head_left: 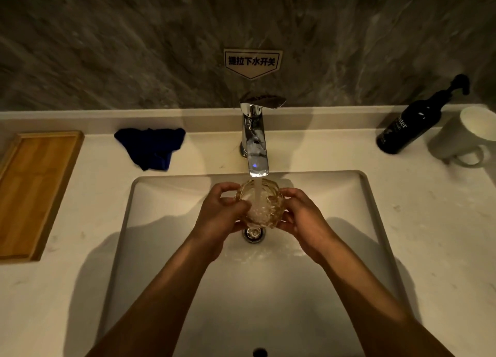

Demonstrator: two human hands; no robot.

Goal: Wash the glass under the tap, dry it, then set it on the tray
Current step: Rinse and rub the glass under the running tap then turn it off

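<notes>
**Ana:** Well, start with the big picture: the sink (370, 222) fills the middle of the shot, sunk into a pale counter (442, 235), and the person is right over it, both forearms reaching in.

**Ben:** And the tap (255, 141) is running. A stream drops straight from the spout into the glass (264, 209), which sits over the drain (253, 233), held above the basin and not resting on it.

**Ana:** So that's step 1 of 3, the wash, and by the look of it they're in the thick of it. How's the grip?

**Ben:** The left hand (220, 217) has its fingers curled round the left side of the glass, thumb near the rim. The right hand (303, 217) wraps the right side the same way. Both are clamped on it, mouth turned up toward the water.

**Ana:** Whether the inside has been rubbed clean, nobody can tell from here; the water churns too much.

**Ben:** Agreed. What's left looks clear enough, though. The wooden tray (16, 238) lies at the far left of the counter with nothing visible on it, so the last step isn't done.

**Ana:** And the drying?

**Ben:** Not begun, judging by the dark blue cloth (153, 149) lying crumpled behind the basin, between tray and tap, well apart from both hands.

**Ana:** Over on the right, a dark pump bottle (410, 125) and a white mug (467, 136), neither in play.

**Ben:** So roughly a third in: rinse, shut off, dry, place.
</notes>
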